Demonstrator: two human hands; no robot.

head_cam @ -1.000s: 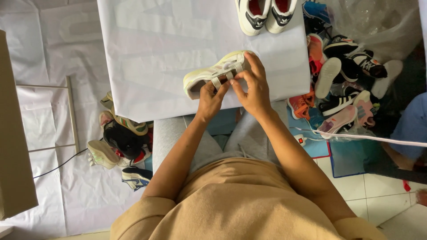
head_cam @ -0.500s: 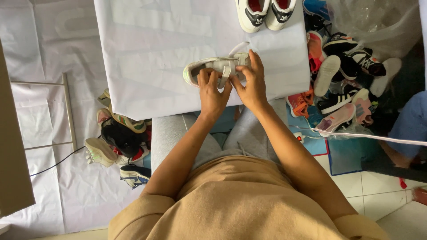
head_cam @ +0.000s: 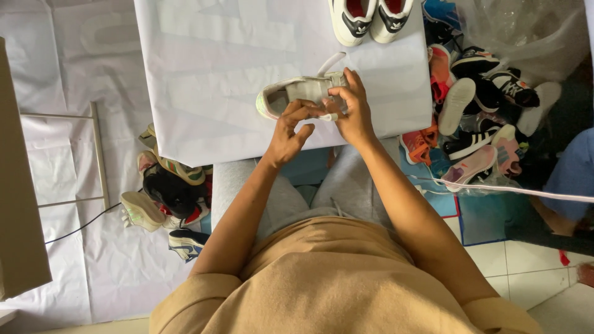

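Note:
A pale grey and white sneaker (head_cam: 291, 94) lies on its side near the front edge of a white-covered table (head_cam: 204, 68), its opening facing me. My right hand (head_cam: 354, 110) grips the shoe's toe end, and a white lace loops up just above it. My left hand (head_cam: 289, 131) sits right beneath the shoe's middle, fingers curled and pinching at the shoe's lower edge. Both forearms reach out from my tan shirt over my grey-clad knees.
A pair of white sneakers with dark trim (head_cam: 371, 17) stands at the table's far edge. A heap of mixed shoes (head_cam: 482, 105) lies on the floor to the right, with a smaller pile (head_cam: 167, 192) to the left. A thin white bar (head_cam: 507, 188) crosses the right side.
The sneaker has turned from tilted, sole partly toward me, to lying on its side with the opening showing. My hands shifted along it, and a lace loop now sticks up.

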